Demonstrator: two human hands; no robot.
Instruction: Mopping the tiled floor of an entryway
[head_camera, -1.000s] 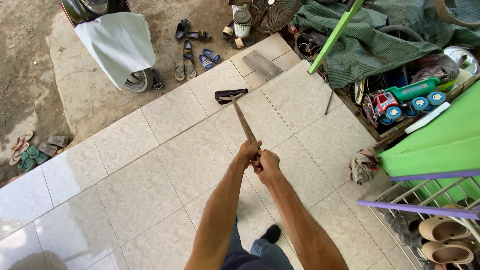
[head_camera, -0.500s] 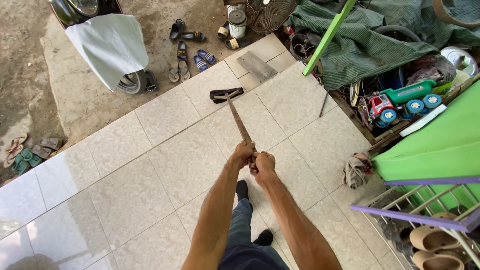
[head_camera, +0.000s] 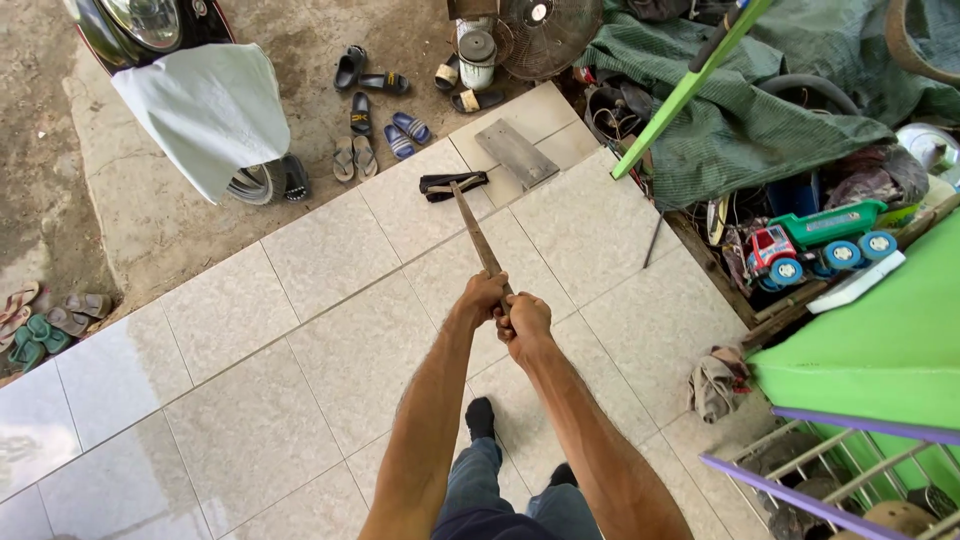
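Both my hands grip one long wooden handle (head_camera: 476, 232). My left hand (head_camera: 480, 298) is wrapped around it higher up, and my right hand (head_camera: 524, 322) holds its near end just behind. The handle slopes away from me to a black squeegee head (head_camera: 453, 185) resting on the pale tiled floor (head_camera: 330, 360) near the tiles' far edge. My legs and dark shoes show below my arms.
Several sandals (head_camera: 378, 128) lie on the concrete beyond the tiles, more (head_camera: 40, 318) at the left. A scooter under white cloth (head_camera: 205, 105) stands far left. A grey flat board (head_camera: 516, 153), fan (head_camera: 541, 28), green tarp (head_camera: 740, 130), toy truck (head_camera: 815, 238), rag (head_camera: 716, 385) and metal rack (head_camera: 830, 480) crowd the right.
The squeegee head has slid a little farther across the tiles toward the sandals. My hands keep the same grip and my feet have shifted beneath me.
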